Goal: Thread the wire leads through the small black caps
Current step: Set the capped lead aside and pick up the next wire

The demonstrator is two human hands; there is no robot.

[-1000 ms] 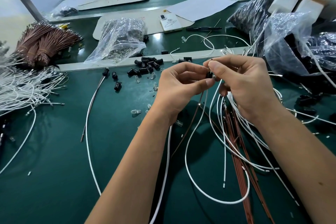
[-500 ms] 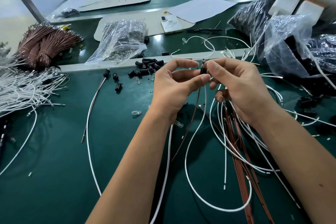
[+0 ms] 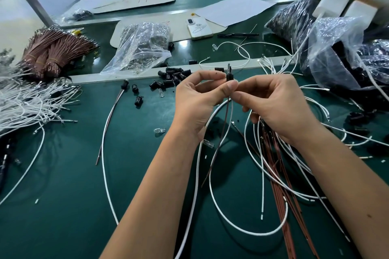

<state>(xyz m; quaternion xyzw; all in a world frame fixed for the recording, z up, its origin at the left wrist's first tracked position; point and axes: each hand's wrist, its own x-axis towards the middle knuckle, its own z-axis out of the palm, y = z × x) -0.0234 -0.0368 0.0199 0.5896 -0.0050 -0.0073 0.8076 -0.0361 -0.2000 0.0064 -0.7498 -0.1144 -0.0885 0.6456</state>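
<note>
A small black cap (image 3: 229, 76) is held above the green table between both hands. Metal lead tips stick out of its top, and a brown wire and a white wire (image 3: 228, 111) hang down below it. My left hand (image 3: 197, 103) pinches the cap with thumb and forefinger. My right hand (image 3: 277, 105) pinches the two wires just under the cap. A heap of loose black caps (image 3: 172, 79) lies behind my left hand. Loose white and brown leads (image 3: 273, 166) sprawl under my right forearm.
White wire bundles (image 3: 27, 103) and brown wire bundles (image 3: 50, 52) lie at the left. A clear bag of parts (image 3: 139, 48), a phone (image 3: 199, 27) and a pen sit behind. Dark plastic bags (image 3: 341, 57) crowd the right. Clear LEDs (image 3: 160, 131) dot the mat.
Both hands lifted slightly and the cap now sits upright with lead tips poking out its top; the wires have been drawn further through it.
</note>
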